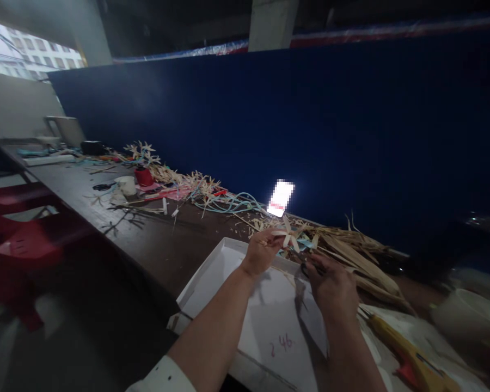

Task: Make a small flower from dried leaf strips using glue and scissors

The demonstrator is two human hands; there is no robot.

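Above the shallow white box (218,260), my left hand (263,253) pinches a small pale flower (289,240) that looks made of dried leaf strips. Its petals spread out past the fingertips. Close by on the right, my right hand (335,288) is wrapped around dark-handled scissors (305,269). Their blades point toward the flower, and I cannot tell whether they touch it. Red handwritten digits mark a paper (280,326) inside the box. Long dried leaves (361,264) lie just beyond my right hand.
A lit screen (281,198) stands against the blue partition (371,125). Along the brown table (147,239) lie a red thread spool (144,176), pale blue cords (228,204) and more pale flowers (142,152). A yellow glue gun (412,351) rests at right; red chairs (24,239) stand left.
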